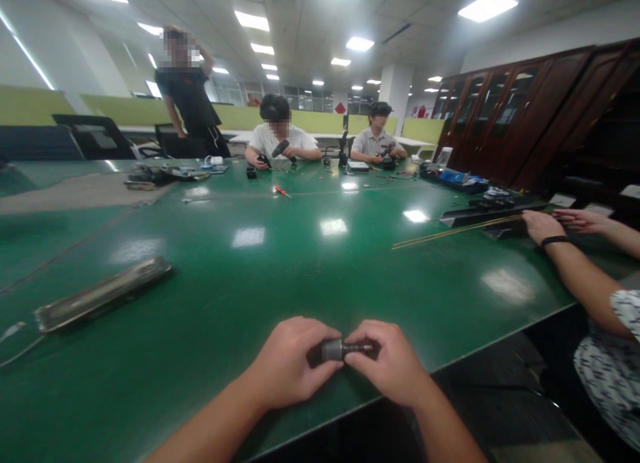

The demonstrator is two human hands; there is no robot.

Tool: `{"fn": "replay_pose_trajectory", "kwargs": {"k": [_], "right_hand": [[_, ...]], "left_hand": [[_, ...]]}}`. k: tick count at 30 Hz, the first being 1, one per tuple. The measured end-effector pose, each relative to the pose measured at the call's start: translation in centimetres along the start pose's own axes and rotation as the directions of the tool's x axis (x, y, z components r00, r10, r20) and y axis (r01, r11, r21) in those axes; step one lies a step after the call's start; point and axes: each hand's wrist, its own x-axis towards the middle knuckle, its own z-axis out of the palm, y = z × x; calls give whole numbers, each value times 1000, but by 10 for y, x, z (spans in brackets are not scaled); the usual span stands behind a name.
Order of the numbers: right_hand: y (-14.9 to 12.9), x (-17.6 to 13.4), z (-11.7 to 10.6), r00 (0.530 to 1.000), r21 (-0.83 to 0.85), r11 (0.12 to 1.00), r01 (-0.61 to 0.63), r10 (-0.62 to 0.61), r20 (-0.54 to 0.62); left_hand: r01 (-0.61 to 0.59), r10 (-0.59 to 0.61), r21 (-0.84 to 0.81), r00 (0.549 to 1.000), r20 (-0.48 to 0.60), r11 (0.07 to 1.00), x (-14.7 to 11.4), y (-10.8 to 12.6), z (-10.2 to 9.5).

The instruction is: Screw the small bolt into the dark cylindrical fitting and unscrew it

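Just above the table's near edge, both my hands are on a small dark cylindrical part with a thin metal shaft (332,350). My left hand (293,360) grips the thick grey body between thumb and fingers. From the other side, my right hand (393,363) pinches around the shaft where it leaves the body. The part lies roughly level, shaft pointing right. My fingers cover some of it, and its exact kind cannot be made out. Beneath is the green tabletop (210,383).
At left lies a long worn metal bar-shaped case (105,295) beside a white cable (23,350). A person's hands at right hold thin yellow rods (445,234). An orange screwdriver (283,192) rests farther back. Two seated people work across the table; another stands behind.
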Motion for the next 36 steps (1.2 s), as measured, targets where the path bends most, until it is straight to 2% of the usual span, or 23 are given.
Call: {"fn": "replay_pose_trajectory", "kwargs": {"k": [17,27,36], "right_hand": [[3,0,0,998,42,998,39,-37,-46],[7,-2,0,999,55,998,11,-9,-42],[7,-4,1,999,103,994,-29,33,-33]], "left_hand": [[-137,145,84,984,-105,987,-1,-2,0],[-158,167,72,976,-138,985,-1,-2,0],[-122,130,58,981,-146,991,0,-3,-1]]}}
